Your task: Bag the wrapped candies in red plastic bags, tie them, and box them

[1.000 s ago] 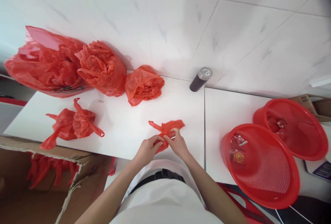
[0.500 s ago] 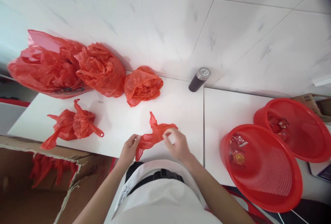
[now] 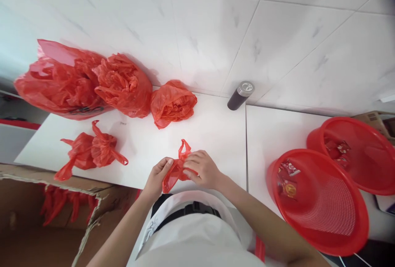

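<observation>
A thin red plastic bag [image 3: 176,171] is stretched between my hands near the front edge of the white table. My left hand [image 3: 158,176] pinches its left end between thumb and fingers. Over the bag's right part, my right hand [image 3: 202,169] is closed with bent fingers, gathering the plastic. One loop of the bag sticks up ahead of my right fingers. Left of my hands stand two filled red bags [image 3: 92,150] side by side, their handles sticking out.
Three larger red bags stuffed with plastic, the nearest a small bundle [image 3: 173,104], line the wall. A dark tumbler [image 3: 240,95] stands behind my hands. Right are two red baskets [image 3: 327,244] holding small packets. An open cardboard box [image 3: 27,240] with red bags sits lower left.
My right hand has moved left and closed over the right part of the bag, which is now bunched shorter. My left hand keeps its pinch. The view has shifted slightly.
</observation>
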`<state>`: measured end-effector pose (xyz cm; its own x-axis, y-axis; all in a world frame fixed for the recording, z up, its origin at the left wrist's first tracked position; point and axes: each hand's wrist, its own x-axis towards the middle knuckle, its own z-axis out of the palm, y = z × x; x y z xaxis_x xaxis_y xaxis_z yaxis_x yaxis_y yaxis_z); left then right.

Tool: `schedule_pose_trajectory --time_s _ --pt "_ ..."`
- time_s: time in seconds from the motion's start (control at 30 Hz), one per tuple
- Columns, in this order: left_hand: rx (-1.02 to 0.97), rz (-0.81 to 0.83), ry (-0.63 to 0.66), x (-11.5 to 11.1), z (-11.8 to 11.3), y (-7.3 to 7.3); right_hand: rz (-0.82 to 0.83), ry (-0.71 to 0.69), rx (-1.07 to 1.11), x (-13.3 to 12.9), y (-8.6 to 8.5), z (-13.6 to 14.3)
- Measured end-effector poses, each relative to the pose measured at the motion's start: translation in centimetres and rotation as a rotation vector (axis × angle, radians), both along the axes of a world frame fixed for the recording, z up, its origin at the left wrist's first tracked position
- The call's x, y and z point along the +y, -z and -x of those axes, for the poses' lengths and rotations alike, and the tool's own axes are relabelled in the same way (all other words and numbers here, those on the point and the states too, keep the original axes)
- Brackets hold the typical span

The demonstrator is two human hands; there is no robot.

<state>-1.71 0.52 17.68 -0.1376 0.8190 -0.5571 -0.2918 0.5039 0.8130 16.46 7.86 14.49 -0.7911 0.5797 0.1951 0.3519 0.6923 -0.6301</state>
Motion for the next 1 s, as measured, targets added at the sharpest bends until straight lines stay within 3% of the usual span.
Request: schedule_pose_trajectory --time_s 0.07,0.13,0.23,0.3,0.4,0.47,0.53,0.6,0.67,0.77,0.83,0.9,1.0 --pt "-0.01 -0.019 0.001 0.1 -0.3 -0.3 0.012 -0.123 -0.023 -0.4 0.3 0.8" --pt "-0.005 -0.032 -0.097 0.2 0.1 -0.4 0.079 -0.219 -0.165 -0.7 1.6 0.5" --pt "0.049 -0.059 -0.338 0.3 2.3 0.3 0.23 -0.051 -0.429 -0.6 3.7 -1.8" --pt "0.118 -0.041 -0.382 0.2 4.0 1.0 0.268 0.139 -0.521 -0.1 4.6 -3.3" --pt "0.491 0.002 -0.302 -0.1 4.7 1.1 0.25 0.281 -0.541 0.7 4.7 -4.2" --pt "0.917 -0.082 -0.231 -0.2 3.3 0.4 0.229 0.337 -0.559 0.7 4.1 -3.6" --pt "1.259 -0.23 -0.079 0.0 1.0 -0.3 0.202 0.353 -0.568 0.1 3.4 -2.6" --pt "1.423 -0.303 0.127 0.6 -1.0 -0.2 0.159 0.345 -0.529 -0.9 2.9 -1.7" --pt "1.5 -0.239 0.251 1.6 -1.5 1.1 0.122 0.333 -0.461 -1.9 2.6 -1.5" --pt "1.516 -0.041 0.29 3.0 0.9 4.0 0.142 0.382 -0.432 -2.5 2.7 -3.1" --pt "1.421 0.038 0.339 3.6 3.2 5.4 0.232 0.507 -0.428 -2.4 2.7 -5.3" --pt "1.226 0.016 0.432 3.6 4.5 5.7 0.377 0.656 -0.338 -2.4 2.3 -7.9" --pt "0.741 -0.029 0.571 2.9 3.7 4.3 0.613 0.769 -0.005 -3.1 1.2 -11.9"
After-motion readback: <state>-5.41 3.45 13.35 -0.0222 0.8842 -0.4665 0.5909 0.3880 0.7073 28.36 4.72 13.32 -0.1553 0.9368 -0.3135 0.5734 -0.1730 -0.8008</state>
